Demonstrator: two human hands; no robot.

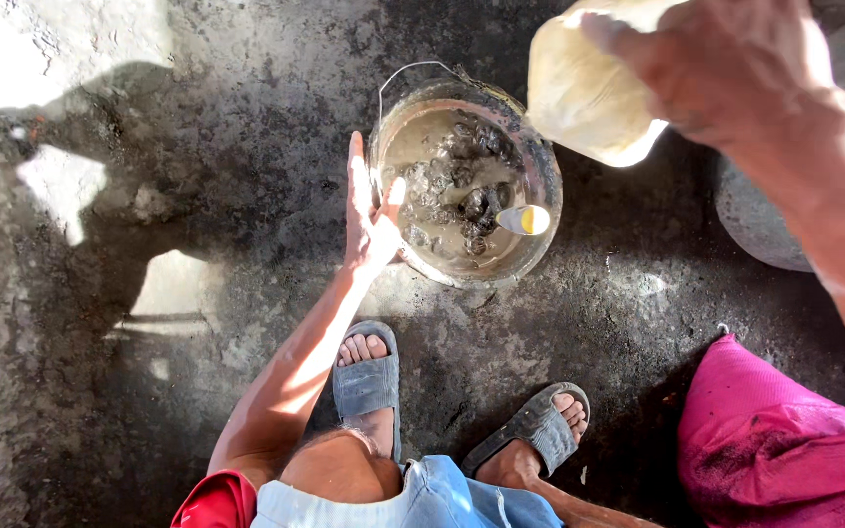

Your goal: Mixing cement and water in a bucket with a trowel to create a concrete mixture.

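Observation:
A metal bucket with a wire handle stands on the wet concrete floor. It holds murky grey water and several dark lumps. My left hand is on the bucket's near-left rim, with the fingers straight along the outside and the thumb hooked over the edge. My right hand, close to the camera at the upper right, grips a pale yellow plastic bottle tilted above the bucket's right side. A small white and yellow piece shows over the water. I cannot tell whether it floats.
My feet in grey sandals stand just in front of the bucket. A pink sack lies at the lower right, and a round grey vessel sits behind it. Bright sun patches fall on the floor at the left.

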